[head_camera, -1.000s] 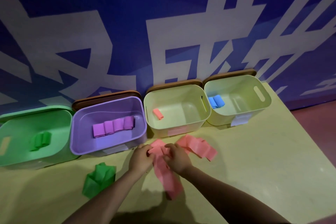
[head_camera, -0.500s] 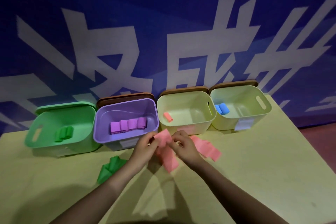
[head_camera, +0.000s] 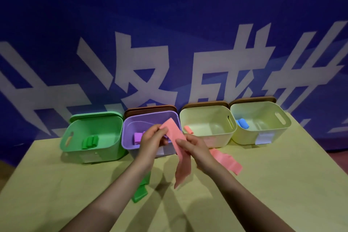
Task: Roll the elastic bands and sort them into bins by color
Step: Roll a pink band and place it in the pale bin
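Note:
A pink elastic band (head_camera: 176,137) hangs unrolled above the table, in front of the purple bin (head_camera: 130,128). My left hand (head_camera: 152,138) pinches its upper end and my right hand (head_camera: 192,145) grips it lower down; its tail dangles to the tabletop. Another pink band (head_camera: 226,161) lies flat on the table to the right. A green band (head_camera: 141,192) lies under my left forearm, partly hidden. Purple rolls (head_camera: 137,137) sit in the purple bin, green rolls (head_camera: 90,142) in the green bin (head_camera: 75,137), one pink roll (head_camera: 188,129) in the middle cream bin (head_camera: 207,115), blue rolls (head_camera: 243,123) in the right cream bin (head_camera: 263,107).
The bins stand in a row at the back of a yellow-green table (head_camera: 263,184), against a blue wall with large white characters. Brown lids (head_camera: 150,109) lean behind three bins. The table's right edge drops to a reddish floor (head_camera: 339,158).
Both hands lifted the pink band off the table and raised it in front of the purple bin. The head view has tilted up and back, showing more of the table.

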The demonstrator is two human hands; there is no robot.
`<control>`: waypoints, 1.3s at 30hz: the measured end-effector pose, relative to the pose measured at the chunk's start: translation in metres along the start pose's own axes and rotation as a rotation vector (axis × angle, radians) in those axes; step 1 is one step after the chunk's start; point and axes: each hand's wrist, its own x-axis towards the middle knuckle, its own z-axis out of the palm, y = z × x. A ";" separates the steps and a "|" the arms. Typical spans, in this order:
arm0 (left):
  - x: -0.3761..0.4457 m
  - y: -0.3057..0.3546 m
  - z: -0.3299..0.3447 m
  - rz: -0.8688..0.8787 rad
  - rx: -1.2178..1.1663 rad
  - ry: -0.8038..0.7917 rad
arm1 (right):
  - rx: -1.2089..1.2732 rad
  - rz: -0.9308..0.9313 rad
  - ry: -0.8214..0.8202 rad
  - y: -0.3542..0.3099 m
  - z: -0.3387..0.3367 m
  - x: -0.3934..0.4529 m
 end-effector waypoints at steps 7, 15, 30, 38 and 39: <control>0.003 0.021 -0.030 -0.043 -0.331 0.118 | 0.024 0.076 -0.162 -0.007 0.033 -0.007; 0.016 0.031 -0.068 -0.063 -0.779 0.121 | -0.011 0.117 -0.226 -0.008 0.050 -0.011; 0.028 0.051 -0.120 -0.045 -0.957 0.360 | -0.117 0.109 -0.206 0.018 0.028 -0.040; 0.017 0.046 -0.101 0.026 -0.842 0.332 | -0.077 0.151 -0.241 0.027 0.005 -0.049; 0.012 0.045 -0.094 0.059 -0.750 0.324 | -0.072 0.173 -0.204 0.030 0.001 -0.050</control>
